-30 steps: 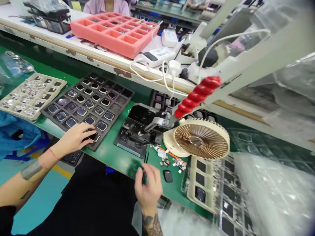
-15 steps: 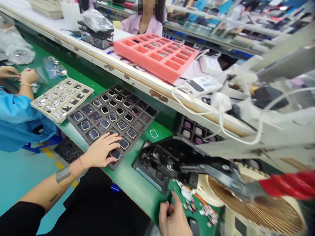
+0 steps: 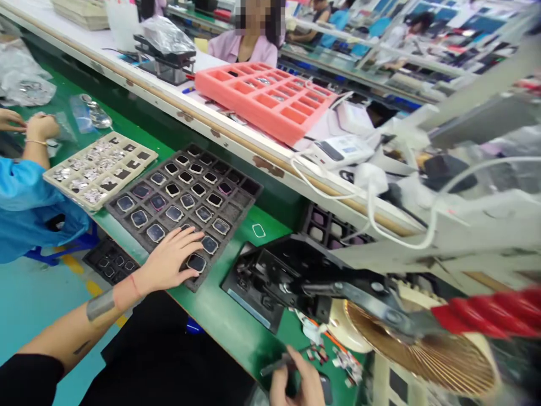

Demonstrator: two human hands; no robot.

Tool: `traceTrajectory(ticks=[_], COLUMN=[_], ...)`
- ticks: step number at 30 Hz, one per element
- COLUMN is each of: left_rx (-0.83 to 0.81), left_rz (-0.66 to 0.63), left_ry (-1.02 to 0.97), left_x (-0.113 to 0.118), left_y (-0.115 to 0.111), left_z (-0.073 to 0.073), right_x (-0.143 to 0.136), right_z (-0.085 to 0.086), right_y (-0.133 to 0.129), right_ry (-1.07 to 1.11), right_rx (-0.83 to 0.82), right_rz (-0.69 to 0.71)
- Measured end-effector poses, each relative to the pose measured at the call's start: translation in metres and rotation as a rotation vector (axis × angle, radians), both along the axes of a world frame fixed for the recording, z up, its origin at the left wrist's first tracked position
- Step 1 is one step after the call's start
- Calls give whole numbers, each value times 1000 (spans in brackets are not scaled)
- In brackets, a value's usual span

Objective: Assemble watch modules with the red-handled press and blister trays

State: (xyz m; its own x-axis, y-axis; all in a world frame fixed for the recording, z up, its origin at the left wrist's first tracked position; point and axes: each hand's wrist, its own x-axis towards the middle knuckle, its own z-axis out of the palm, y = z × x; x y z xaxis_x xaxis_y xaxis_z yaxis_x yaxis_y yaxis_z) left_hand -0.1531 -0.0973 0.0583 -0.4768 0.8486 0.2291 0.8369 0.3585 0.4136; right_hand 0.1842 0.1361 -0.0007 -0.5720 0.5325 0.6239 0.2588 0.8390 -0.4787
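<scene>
Near edge of the green tabletop (image 3: 222,324): left hand (image 3: 168,257) loosely spread on the black tray (image 3: 235,211), thumb at the watch-like frame (image 3: 196,263) in its near corner. Right hand (image 3: 298,382), partly cut off, pinching a slim dark tool (image 3: 271,368), a bit blurred. Black hand press (image 3: 270,282) right of tray, beige tray (image 3: 96,204) far left.

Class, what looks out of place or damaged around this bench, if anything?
A thin, light frame lies loose on the bench, outside the dark tray; small parts are strewn near the fan, uncontained; the shelf edge shows chipped patches.
</scene>
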Motion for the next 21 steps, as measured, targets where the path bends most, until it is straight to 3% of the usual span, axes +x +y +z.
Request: traceTrajectory(ticks=[8, 14, 18, 21], left_rx=[-269, -236, 60, 353], left_rz=[-174, -205, -68, 72], left_ry=[234, 163, -154, -717], left_x=[-2, -11, -3, 28], left_y=[-4, -9, -14, -1], left_z=[35, 25, 21, 26], right_x=[-6, 2, 2, -6], right_z=[0, 4, 15, 29], right_y=[-14, -17, -20, -25], right_ry=[25, 149, 228, 268], right_rx=[52, 17, -29, -68], right_rz=[-156, -142, -152, -134])
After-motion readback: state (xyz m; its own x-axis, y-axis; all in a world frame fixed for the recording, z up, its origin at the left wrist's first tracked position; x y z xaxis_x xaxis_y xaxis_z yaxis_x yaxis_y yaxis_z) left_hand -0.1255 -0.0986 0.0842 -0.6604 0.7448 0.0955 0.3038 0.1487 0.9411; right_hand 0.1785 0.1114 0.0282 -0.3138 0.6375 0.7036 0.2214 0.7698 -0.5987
